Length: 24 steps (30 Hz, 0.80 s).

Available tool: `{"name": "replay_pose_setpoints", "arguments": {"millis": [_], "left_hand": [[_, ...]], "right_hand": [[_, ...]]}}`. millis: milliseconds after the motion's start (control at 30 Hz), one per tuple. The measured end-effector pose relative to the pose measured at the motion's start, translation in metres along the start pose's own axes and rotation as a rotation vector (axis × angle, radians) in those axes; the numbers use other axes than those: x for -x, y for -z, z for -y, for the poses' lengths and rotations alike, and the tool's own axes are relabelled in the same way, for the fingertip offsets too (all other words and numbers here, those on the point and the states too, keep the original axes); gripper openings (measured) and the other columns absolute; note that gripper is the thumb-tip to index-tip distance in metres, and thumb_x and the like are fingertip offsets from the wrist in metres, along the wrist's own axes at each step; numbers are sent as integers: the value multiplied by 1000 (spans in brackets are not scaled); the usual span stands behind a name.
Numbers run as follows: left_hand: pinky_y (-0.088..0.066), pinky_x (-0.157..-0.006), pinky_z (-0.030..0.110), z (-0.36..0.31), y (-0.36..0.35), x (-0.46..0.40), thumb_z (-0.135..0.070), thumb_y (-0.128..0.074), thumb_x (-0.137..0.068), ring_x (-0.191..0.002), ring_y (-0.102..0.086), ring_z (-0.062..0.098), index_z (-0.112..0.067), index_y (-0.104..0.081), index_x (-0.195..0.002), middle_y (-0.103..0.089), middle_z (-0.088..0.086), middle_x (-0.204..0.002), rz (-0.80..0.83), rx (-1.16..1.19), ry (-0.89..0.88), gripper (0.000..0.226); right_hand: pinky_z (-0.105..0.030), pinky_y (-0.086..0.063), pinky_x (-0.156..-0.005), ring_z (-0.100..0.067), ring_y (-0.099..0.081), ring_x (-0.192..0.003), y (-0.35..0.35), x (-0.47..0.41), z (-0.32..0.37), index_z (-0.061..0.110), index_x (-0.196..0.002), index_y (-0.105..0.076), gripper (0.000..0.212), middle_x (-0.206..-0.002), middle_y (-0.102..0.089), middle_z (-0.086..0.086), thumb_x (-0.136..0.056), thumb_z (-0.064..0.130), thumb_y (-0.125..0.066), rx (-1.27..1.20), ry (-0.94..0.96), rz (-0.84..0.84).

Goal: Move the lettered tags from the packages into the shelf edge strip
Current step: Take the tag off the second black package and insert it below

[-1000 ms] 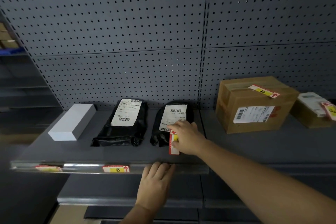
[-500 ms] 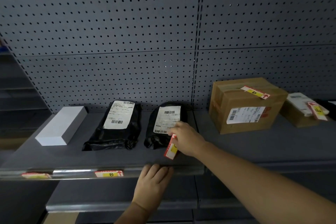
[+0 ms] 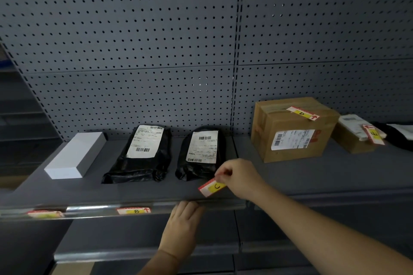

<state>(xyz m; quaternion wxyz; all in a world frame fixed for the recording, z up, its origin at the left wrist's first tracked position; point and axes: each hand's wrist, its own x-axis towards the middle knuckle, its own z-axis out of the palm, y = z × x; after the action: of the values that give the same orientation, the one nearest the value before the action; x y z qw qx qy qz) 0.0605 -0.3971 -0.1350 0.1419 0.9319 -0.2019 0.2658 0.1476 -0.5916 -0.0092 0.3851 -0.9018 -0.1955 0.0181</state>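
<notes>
1. The right hand (image 3: 240, 177) pinches the C tag (image 3: 212, 187) by its right end. The tag is red and yellow. It is tilted and sits just above the front of the shelf (image 3: 312, 176).
2. The left hand (image 3: 182, 227) is open. Its fingers (image 3: 185, 206) touch the shelf edge strip (image 3: 89, 209) from below, right under the C tag.
3. Just behind the right hand lies a black bag (image 3: 201, 154) with a white label. A second black bag (image 3: 140, 156) lies to its left.
4. A white box (image 3: 73, 156) lies at the left end of the shelf.
5. The B tag (image 3: 134, 210) is in the strip, left of the left hand. Another tag (image 3: 45, 214) is in the strip farther left. Its letter is too blurry to read.
6. On the right stands a brown box (image 3: 290, 129) with the D tag (image 3: 302, 113) on top.
7. Past it is a smaller package (image 3: 350, 138) with the E tag (image 3: 373, 134) on it.
</notes>
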Motion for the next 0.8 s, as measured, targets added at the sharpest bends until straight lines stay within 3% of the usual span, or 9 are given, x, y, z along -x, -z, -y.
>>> {"name": "replay_pose_setpoints", "arguments": {"millis": [133, 300, 600, 800], "left_hand": [[-46, -85, 34, -4, 1, 6, -5, -78, -59, -94, -53, 23, -18, -62, -111, -55, -1, -106, 57, 28, 40, 56], [-48, -86, 33, -6, 6, 6, -6, -74, -61, -96, -54, 22, -20, -61, -112, -55, -3, -107, 118, 35, 82, 55], [-50, -85, 32, -15, 12, 5, -5, -71, -60, -97, -52, 19, -19, -59, -122, -52, -6, -107, 184, 26, 144, 65], [-50, -87, 31, -16, 13, 4, -7, -70, -60, -98, -52, 16, -24, -60, -121, -52, -8, -109, 223, 31, 172, 64]], "right_hand": [[-7, -41, -70, 5, -59, -82, -24, 22, -6, 27, -84, -76, 6, -83, -66, 17, -84, 22, -72, -67, 27, -53], [-18, -51, -75, -1, -61, -84, -30, 29, -10, 32, -80, -73, 14, -87, -67, 12, -82, 18, -75, -212, 20, -197], [-12, -45, -76, 2, -58, -83, -49, 37, -21, 27, -93, -73, 13, -90, -63, 13, -87, 16, -69, 10, 89, -116], [-30, -47, -78, -10, -54, -90, -56, 42, -26, 23, -95, -70, 12, -93, -63, 7, -92, 19, -59, 197, 201, -95]]}}
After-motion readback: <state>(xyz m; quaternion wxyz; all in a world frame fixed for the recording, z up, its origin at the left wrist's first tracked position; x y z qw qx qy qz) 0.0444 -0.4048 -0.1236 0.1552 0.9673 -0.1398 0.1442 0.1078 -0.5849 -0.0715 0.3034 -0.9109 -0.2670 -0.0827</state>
